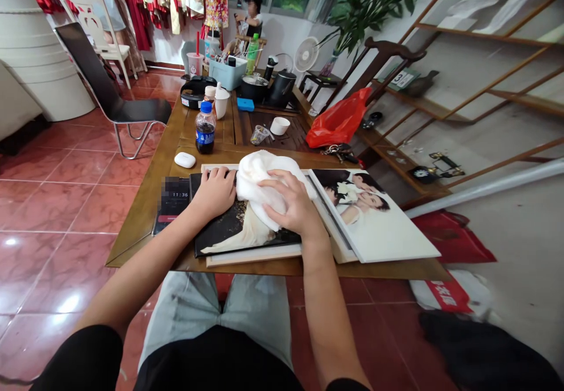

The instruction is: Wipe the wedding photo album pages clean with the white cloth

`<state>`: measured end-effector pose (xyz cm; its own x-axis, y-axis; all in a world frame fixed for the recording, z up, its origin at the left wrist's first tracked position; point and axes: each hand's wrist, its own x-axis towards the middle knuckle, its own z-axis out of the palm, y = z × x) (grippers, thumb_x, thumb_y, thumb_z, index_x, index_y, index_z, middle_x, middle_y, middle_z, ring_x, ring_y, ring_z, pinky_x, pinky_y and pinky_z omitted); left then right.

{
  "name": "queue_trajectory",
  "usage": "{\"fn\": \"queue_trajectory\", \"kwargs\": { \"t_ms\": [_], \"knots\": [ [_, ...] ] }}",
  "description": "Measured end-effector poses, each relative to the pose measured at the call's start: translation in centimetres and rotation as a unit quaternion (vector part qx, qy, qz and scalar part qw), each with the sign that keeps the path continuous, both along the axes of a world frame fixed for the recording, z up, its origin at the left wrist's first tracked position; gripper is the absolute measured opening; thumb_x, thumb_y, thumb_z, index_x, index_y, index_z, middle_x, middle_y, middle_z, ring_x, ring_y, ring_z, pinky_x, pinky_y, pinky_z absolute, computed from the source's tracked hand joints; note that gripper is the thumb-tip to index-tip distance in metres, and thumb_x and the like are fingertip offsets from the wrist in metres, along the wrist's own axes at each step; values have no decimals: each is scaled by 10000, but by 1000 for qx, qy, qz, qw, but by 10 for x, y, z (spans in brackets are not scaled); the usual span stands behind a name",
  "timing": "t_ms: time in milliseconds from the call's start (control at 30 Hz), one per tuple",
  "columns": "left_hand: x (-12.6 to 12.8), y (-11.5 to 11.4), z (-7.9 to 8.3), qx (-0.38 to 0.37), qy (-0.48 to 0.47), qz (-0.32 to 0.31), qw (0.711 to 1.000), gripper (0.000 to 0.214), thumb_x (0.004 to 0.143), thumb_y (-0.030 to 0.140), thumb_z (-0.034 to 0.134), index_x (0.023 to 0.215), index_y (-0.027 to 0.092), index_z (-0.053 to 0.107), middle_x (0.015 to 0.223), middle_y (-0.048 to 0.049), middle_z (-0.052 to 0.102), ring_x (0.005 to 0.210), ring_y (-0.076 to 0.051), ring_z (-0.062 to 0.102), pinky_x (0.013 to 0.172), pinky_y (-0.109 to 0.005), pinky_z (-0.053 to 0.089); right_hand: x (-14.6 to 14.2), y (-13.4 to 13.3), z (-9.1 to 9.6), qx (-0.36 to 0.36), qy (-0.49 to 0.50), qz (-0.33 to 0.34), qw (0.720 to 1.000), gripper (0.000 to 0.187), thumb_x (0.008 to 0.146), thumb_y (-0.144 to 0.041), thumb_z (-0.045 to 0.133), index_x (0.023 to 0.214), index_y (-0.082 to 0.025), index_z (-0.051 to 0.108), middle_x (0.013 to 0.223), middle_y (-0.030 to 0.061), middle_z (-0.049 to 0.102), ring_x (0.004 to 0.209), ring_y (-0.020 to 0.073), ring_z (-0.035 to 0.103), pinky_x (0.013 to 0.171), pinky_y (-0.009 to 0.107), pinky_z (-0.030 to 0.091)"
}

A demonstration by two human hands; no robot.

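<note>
White cloth [259, 188] is pressed onto an open photo album [229, 229] on the bench [143, 218].
Fingers of the right hand [293, 203] are spread over it; those of the left hand [214, 192] are laid flat beside it, unclamped.

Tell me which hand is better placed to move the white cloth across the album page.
Probably your right hand: it lies on top of the white cloth, while your left hand rests beside the cloth, on the dark album page.

A wooden table [143, 226] holds an open album [370, 215].
</note>
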<state>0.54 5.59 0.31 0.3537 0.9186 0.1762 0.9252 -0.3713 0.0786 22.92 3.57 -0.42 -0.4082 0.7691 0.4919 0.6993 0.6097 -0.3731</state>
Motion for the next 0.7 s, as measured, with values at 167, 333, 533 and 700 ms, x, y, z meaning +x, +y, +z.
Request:
{"fn": "queue_trajectory", "kwargs": {
  "t_ms": [167, 333, 533, 700],
  "knots": [
    [-1, 1, -3, 10, -15, 1, 1000, 412, 1045, 226, 372, 1397, 127, 561, 1371, -171, 611, 1270, -311, 557, 1146, -507, 377, -2, -2, 0, -28, -37, -97, 994, 423, 914, -419, 600, 1318, -303, 647, 1432, 104, 575, 1342, 331, 556, 1077, 531, 460],
    [-1, 3, -5, 11, -13, 5, 1000, 428, 1042, 229, 373, 1421, 131, 548, 1377, -160, 610, 1277, -304, 556, 1170, -506, 358, 1, 0, -5, -15, -61, -210, 976, 462, 932, -459, 583, 1351, -275, 643, 1432, 145, 577, 1313, 384, 567, 1031, 595, 495],
    [-1, 2, -5, 24, -6, -1, 1000, 412, 1034, 219, 362, 1364, 117, 585, 1359, -165, 622, 1253, -314, 568, 1154, -517, 375, -1, 0, -8, -37, -39, -69, 996, 609, 944, -515, 588, 1488, -243, 563, 1597, 153, 439, 1477, 340, 429, 1222, 543, 352],
    [-1, 2, -4, 19, -2, 0, 1000, 373, 1031, 219, 372, 1279, 114, 631, 1352, -159, 628, 1260, -312, 566, 1166, -509, 368, -6, -1, -4, -58, -25, -22, 998, 618, 955, -498, 587, 1524, -267, 523, 1651, 111, 393, 1521, 299, 379, 1245, 500, 334]
  ]
}}
